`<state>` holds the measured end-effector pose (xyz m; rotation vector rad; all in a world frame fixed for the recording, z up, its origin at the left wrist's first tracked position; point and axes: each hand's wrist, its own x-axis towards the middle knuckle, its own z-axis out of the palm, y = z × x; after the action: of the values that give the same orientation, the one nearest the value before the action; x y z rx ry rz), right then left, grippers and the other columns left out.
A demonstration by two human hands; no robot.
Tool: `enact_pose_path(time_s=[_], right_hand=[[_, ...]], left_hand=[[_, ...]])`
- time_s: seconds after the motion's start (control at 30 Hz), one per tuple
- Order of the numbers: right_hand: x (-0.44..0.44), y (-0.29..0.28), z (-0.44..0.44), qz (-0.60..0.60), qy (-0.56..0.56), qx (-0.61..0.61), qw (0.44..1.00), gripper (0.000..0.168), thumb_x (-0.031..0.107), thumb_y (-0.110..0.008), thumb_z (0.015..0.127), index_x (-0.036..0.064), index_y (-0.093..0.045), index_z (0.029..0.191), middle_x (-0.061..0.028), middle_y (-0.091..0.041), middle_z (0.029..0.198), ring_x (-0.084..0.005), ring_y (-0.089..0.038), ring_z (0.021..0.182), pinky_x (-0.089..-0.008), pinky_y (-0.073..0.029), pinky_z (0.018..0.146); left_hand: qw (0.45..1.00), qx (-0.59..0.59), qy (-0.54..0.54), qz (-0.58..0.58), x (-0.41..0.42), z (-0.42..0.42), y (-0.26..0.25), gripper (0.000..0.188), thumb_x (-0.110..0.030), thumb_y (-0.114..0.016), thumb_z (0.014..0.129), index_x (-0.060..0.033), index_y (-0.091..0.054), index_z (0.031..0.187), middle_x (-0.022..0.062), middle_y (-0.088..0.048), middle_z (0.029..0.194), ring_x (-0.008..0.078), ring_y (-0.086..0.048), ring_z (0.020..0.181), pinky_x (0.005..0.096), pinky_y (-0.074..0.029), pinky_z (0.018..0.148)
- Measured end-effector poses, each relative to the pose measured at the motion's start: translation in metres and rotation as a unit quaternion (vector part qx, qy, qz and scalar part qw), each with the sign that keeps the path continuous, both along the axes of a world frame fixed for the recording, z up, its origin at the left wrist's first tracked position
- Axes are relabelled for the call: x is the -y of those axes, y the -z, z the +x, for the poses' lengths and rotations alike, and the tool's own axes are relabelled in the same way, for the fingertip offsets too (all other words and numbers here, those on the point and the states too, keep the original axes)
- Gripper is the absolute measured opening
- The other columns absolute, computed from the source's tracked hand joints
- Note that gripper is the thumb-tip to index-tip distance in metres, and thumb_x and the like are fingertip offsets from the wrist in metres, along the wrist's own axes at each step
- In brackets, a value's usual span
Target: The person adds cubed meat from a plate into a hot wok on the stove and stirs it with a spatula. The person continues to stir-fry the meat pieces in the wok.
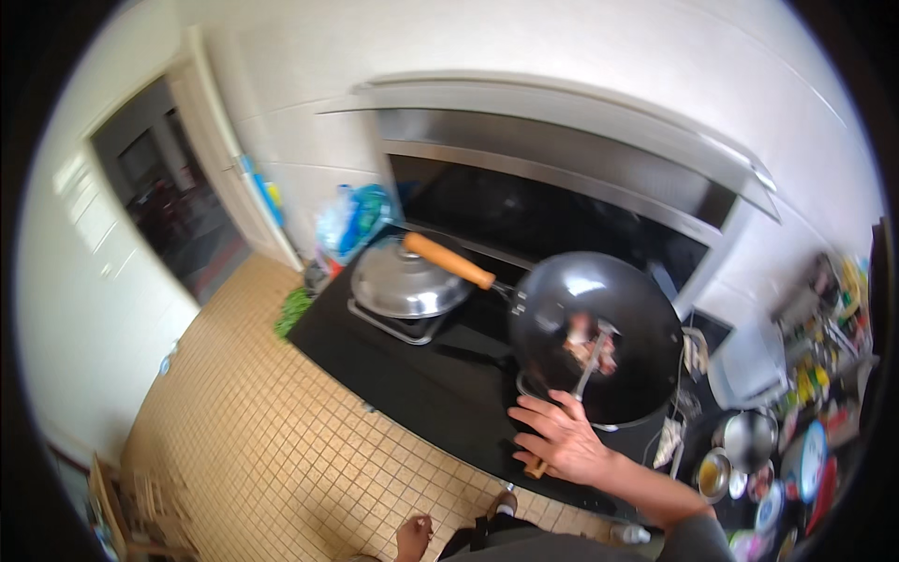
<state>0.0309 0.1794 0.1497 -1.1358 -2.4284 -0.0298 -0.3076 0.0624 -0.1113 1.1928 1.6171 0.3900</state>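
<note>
My right hand (558,437) holds a metal spatula (590,365) by its handle, whose wooden end sticks out below the palm. The spatula's head reaches into a large black wok (642,337), among pieces of meat (579,348) at the bottom. A wooden handle (449,261) extends from the wok toward the upper left, over the edge of a lidded pan. My left hand (414,538) hangs low by my body above the tiled floor, its fingers loosely curled, with no object visible in it.
A domed steel lid (400,289) covers the pan on the left burner. Right of the wok stand a translucent plastic container (749,365), a steel bowl (750,441) and several small dishes. Plastic bags (355,219) and leafy greens (293,312) lie left of the black cooktop (414,379). A range hood (548,144) hangs behind.
</note>
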Motion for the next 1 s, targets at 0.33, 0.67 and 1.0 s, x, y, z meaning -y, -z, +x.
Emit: enact_pose_path(time_s=[0.33,0.67,1.0], right_hand=[[0.021,-0.06,0.039,0.012,0.145,0.058,0.988,0.028,0.029,-0.069,0.07,0.007,-0.06,0.084,-0.0094,-0.055,0.115,-0.0203,-0.054,0.098,-0.0325,-0.044,0.078],[0.015,-0.1,0.034,0.018,0.296,0.099,0.95,0.034,0.007,-0.073,0.062,0.006,-0.064,0.095,-0.0089,-0.06,0.102,-0.0223,-0.061,0.088,-0.0267,-0.055,0.068],[0.018,-0.118,0.003,-0.049,0.281,0.129,0.95,0.025,0.011,-0.067,0.068,0.003,-0.065,0.092,-0.0116,-0.062,0.107,-0.0233,-0.063,0.093,-0.0278,-0.057,0.071]], left_hand=[[0.942,0.201,-0.094,0.25,-0.194,0.069,-0.145,0.02,-0.011,-0.051,0.095,0.0002,-0.06,0.109,0.0028,-0.058,0.074,0.0061,-0.053,0.064,0.0194,-0.045,0.057],[0.889,0.422,0.004,0.177,-0.385,0.112,-0.222,0.041,-0.018,-0.055,0.094,-0.0076,-0.043,0.132,0.0073,-0.059,0.106,0.0105,-0.056,0.088,0.0238,-0.046,0.074],[0.849,0.503,0.01,0.161,-0.465,0.137,-0.236,0.042,-0.023,-0.061,0.091,-0.0191,-0.044,0.129,0.0051,-0.056,0.12,0.0157,-0.051,0.113,0.0429,-0.036,0.099]])
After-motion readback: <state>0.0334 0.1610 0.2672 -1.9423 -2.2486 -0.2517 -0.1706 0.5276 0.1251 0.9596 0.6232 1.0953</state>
